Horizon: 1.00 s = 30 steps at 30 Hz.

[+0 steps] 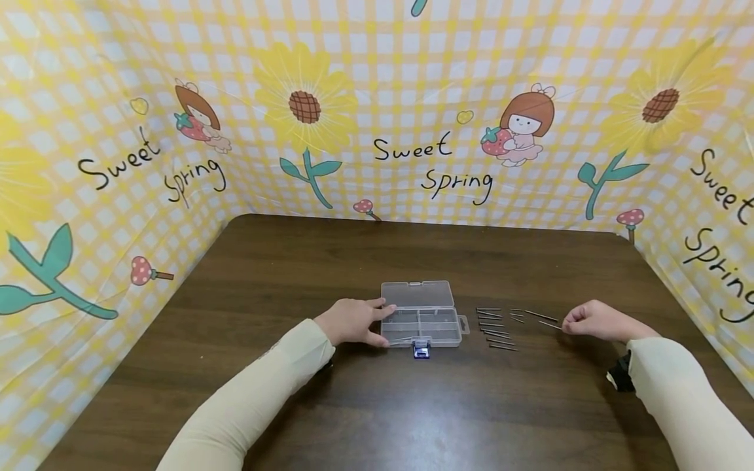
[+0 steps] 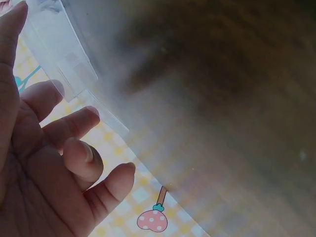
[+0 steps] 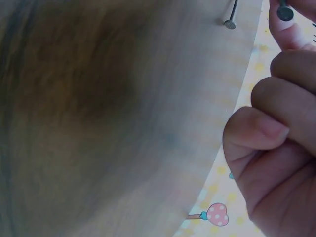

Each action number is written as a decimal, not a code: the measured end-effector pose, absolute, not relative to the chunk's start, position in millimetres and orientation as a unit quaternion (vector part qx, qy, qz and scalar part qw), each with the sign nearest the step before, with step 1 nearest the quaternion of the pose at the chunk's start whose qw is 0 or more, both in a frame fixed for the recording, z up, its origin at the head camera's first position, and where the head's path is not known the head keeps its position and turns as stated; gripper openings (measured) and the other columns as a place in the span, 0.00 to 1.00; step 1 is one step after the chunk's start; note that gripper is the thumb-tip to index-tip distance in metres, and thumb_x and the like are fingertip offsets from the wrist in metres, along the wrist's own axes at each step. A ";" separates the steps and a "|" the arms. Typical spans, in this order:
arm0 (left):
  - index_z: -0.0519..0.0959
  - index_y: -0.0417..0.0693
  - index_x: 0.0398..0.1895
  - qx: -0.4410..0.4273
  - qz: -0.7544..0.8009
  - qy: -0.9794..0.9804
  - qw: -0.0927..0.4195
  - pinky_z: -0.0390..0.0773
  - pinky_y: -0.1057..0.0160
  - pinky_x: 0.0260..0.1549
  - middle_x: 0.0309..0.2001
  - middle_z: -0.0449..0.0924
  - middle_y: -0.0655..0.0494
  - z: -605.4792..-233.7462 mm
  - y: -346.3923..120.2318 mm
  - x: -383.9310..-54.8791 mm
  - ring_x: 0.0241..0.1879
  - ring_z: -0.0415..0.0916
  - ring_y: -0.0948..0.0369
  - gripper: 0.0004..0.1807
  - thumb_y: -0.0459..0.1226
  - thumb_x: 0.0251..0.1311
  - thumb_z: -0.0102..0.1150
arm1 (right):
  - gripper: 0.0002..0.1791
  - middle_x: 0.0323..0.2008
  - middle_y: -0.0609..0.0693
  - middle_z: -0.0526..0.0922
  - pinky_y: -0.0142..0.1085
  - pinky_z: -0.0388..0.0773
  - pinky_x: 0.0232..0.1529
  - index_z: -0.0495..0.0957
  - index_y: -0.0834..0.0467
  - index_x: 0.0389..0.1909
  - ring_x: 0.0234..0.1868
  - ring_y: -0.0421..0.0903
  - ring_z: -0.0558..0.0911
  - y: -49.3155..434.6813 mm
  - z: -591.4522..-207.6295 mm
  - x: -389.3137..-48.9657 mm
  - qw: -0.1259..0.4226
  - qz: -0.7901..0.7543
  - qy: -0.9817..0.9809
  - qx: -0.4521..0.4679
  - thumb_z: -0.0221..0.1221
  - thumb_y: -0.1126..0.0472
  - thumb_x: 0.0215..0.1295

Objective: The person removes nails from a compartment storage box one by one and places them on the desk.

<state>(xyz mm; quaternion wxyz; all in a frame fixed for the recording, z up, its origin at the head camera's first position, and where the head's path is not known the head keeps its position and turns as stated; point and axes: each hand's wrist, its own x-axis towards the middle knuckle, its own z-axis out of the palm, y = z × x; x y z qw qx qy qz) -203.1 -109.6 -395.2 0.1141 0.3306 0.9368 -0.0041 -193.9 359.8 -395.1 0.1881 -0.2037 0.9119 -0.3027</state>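
A clear plastic compartment box (image 1: 438,344) lies on the table with its lid (image 1: 416,294) flipped back and its blue latch (image 1: 421,351) folded down at the front. My left hand (image 1: 355,320) rests against the box's left side, thumb near the front corner and fingers spread by the hinge. Something thin and shiny lies in the front-left compartment. Right of the box, my right hand (image 1: 592,320) pinches a nail (image 1: 550,325) between thumb and fingertips; the nail's flat head (image 3: 285,13) shows in the right wrist view. Another long nail (image 1: 542,316) lies just beyond it.
Between box and right hand, several long nails (image 1: 491,325) lie in a column, with several shorter nails (image 1: 517,315) beside them. The brown table (image 1: 330,255) backs onto a yellow checked cloth (image 1: 377,85) that hangs around it.
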 end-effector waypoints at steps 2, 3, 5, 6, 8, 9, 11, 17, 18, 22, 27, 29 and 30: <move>0.66 0.55 0.70 0.332 -0.003 0.937 0.114 0.78 0.58 0.37 0.67 0.66 0.50 -394.3 -109.9 -203.0 0.49 0.79 0.52 0.41 0.60 0.54 0.62 | 0.09 0.32 0.50 0.84 0.32 0.72 0.34 0.83 0.67 0.34 0.31 0.30 0.72 360.9 -395.5 -193.8 0.194 -0.303 0.911 -0.202 0.56 0.66 0.63; 0.66 0.55 0.70 0.332 -0.002 0.936 0.113 0.78 0.59 0.37 0.67 0.66 0.50 -393.8 -109.9 -202.9 0.49 0.79 0.52 0.41 0.60 0.54 0.62 | 0.10 0.33 0.51 0.84 0.32 0.73 0.34 0.83 0.68 0.34 0.32 0.30 0.73 361.2 -395.8 -193.9 0.196 -0.302 0.910 -0.205 0.56 0.66 0.63; 0.67 0.55 0.70 0.334 0.000 0.936 0.114 0.78 0.58 0.36 0.67 0.66 0.49 -392.8 -109.8 -202.7 0.48 0.80 0.52 0.41 0.59 0.54 0.62 | 0.10 0.33 0.51 0.84 0.32 0.73 0.34 0.83 0.68 0.35 0.31 0.30 0.73 360.8 -396.2 -194.7 0.203 -0.302 0.909 -0.205 0.55 0.66 0.64; 0.66 0.54 0.70 0.334 -0.001 0.936 0.115 0.78 0.58 0.35 0.67 0.66 0.49 -392.3 -109.7 -202.5 0.48 0.80 0.52 0.41 0.59 0.54 0.62 | 0.10 0.32 0.50 0.84 0.32 0.72 0.34 0.83 0.68 0.35 0.31 0.30 0.73 360.0 -396.5 -195.2 0.205 -0.303 0.908 -0.205 0.55 0.66 0.65; 0.66 0.54 0.70 0.333 -0.003 0.936 0.116 0.78 0.59 0.35 0.67 0.66 0.49 -392.1 -109.6 -202.3 0.48 0.80 0.53 0.41 0.59 0.54 0.61 | 0.10 0.31 0.48 0.83 0.32 0.70 0.32 0.83 0.67 0.33 0.29 0.31 0.71 358.3 -397.8 -196.8 0.204 -0.302 0.907 -0.209 0.55 0.66 0.65; 0.66 0.54 0.70 0.332 -0.002 0.936 0.117 0.78 0.59 0.34 0.67 0.66 0.49 -392.0 -109.6 -202.2 0.48 0.80 0.53 0.41 0.59 0.54 0.61 | 0.10 0.29 0.47 0.82 0.32 0.68 0.31 0.82 0.67 0.33 0.28 0.32 0.69 357.5 -398.7 -197.6 0.204 -0.302 0.907 -0.211 0.55 0.66 0.65; 0.66 0.54 0.70 0.332 0.000 0.936 0.119 0.77 0.59 0.34 0.68 0.65 0.49 -392.5 -109.6 -201.9 0.48 0.80 0.53 0.41 0.59 0.55 0.61 | 0.09 0.27 0.45 0.80 0.31 0.66 0.29 0.82 0.66 0.31 0.25 0.33 0.67 355.8 -400.7 -199.7 0.198 -0.298 0.908 -0.216 0.56 0.66 0.65; 0.65 0.54 0.71 0.332 0.001 0.935 0.123 0.78 0.58 0.38 0.68 0.64 0.49 -394.0 -109.6 -201.7 0.51 0.78 0.53 0.42 0.59 0.55 0.61 | 0.08 0.22 0.40 0.74 0.32 0.65 0.28 0.81 0.62 0.26 0.22 0.33 0.66 348.8 -405.1 -204.8 0.179 -0.259 0.919 -0.238 0.57 0.66 0.63; 0.65 0.54 0.71 0.332 0.001 0.935 0.123 0.78 0.58 0.38 0.68 0.65 0.49 -394.0 -109.5 -201.8 0.51 0.79 0.53 0.42 0.59 0.55 0.61 | 0.08 0.21 0.40 0.74 0.32 0.65 0.28 0.81 0.62 0.25 0.22 0.33 0.66 347.6 -405.1 -205.5 0.177 -0.254 0.920 -0.239 0.58 0.66 0.63; 0.64 0.54 0.71 0.332 0.000 0.935 0.122 0.78 0.58 0.39 0.68 0.64 0.49 -393.5 -108.8 -202.4 0.51 0.78 0.53 0.42 0.59 0.55 0.61 | 0.08 0.20 0.40 0.73 0.33 0.66 0.27 0.81 0.61 0.24 0.21 0.35 0.66 344.2 -405.3 -207.7 0.161 -0.231 0.929 -0.239 0.58 0.67 0.62; 0.64 0.55 0.71 0.325 0.007 0.937 0.130 0.78 0.58 0.39 0.69 0.63 0.50 -393.5 -109.2 -202.8 0.50 0.79 0.53 0.42 0.59 0.55 0.61 | 0.07 0.20 0.40 0.75 0.34 0.67 0.26 0.81 0.61 0.24 0.21 0.35 0.67 336.9 -404.4 -209.8 0.140 -0.195 0.938 -0.251 0.58 0.67 0.61; 0.63 0.55 0.72 0.323 0.008 0.937 0.131 0.77 0.59 0.39 0.69 0.63 0.50 -394.2 -109.4 -202.8 0.48 0.80 0.54 0.42 0.59 0.55 0.61 | 0.07 0.20 0.41 0.76 0.34 0.68 0.26 0.81 0.61 0.24 0.21 0.35 0.67 334.7 -404.0 -211.0 0.137 -0.182 0.940 -0.253 0.58 0.67 0.60; 0.64 0.55 0.71 0.324 0.009 0.937 0.130 0.77 0.59 0.39 0.69 0.63 0.50 -394.7 -109.3 -203.0 0.48 0.80 0.54 0.42 0.59 0.55 0.61 | 0.07 0.21 0.41 0.76 0.34 0.68 0.26 0.81 0.61 0.24 0.21 0.36 0.67 334.0 -404.0 -211.5 0.137 -0.177 0.941 -0.253 0.58 0.67 0.60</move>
